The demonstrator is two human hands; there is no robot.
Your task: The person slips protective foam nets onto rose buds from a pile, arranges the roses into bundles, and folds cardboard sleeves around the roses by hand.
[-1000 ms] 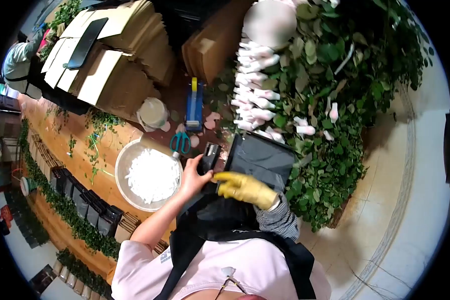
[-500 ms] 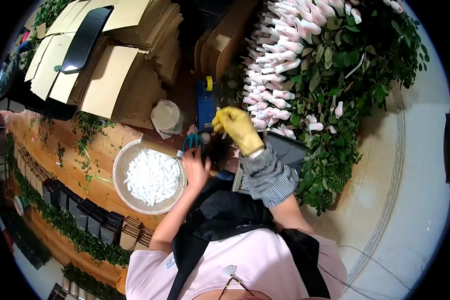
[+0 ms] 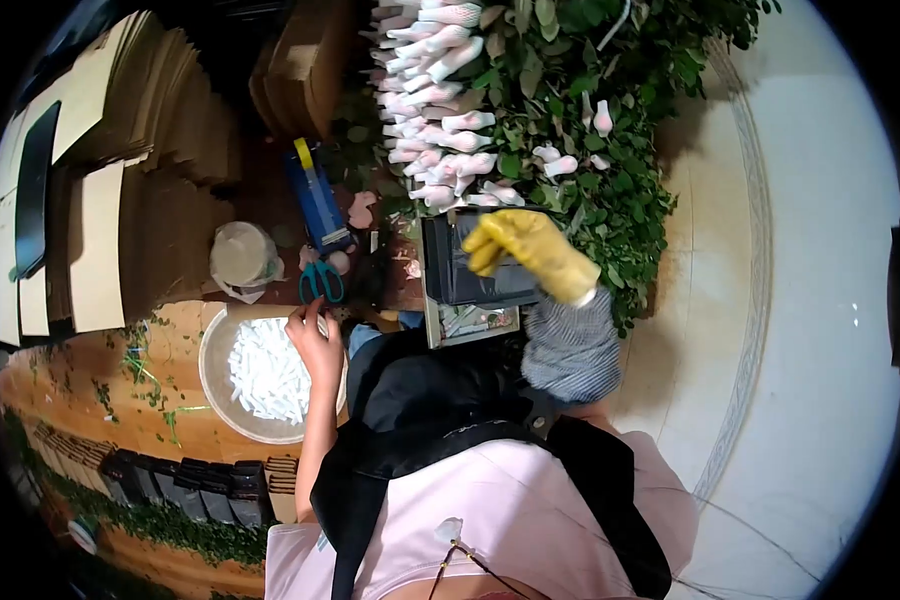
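My bare left hand (image 3: 315, 345) is at the rim of a round bowl (image 3: 210, 385) full of small white tubes (image 3: 268, 375). Its fingers are loosely apart, with nothing visible in them, and their tips are close to teal-handled scissors (image 3: 322, 283). My right hand (image 3: 535, 252), in a yellow glove with a striped grey sleeve, is above a black tray-like box (image 3: 450, 265). The gloved fingers are curled together and slightly blurred; anything inside them is hidden. Leafy stems with pale sleeved flower heads (image 3: 460, 140) lie just beyond this hand.
Cardboard stacks (image 3: 100, 240) stand at the left with a phone (image 3: 36, 190) on top. A white tub (image 3: 242, 258) and a blue tool with a yellow roll (image 3: 315, 195) sit behind the bowl. A light-rimmed bin (image 3: 480, 322) with scraps is under the black box.
The view has swung, shifting the surroundings left. My right hand has moved from beside the blue tool to above the black box. My left hand remains by the bowl and scissors.
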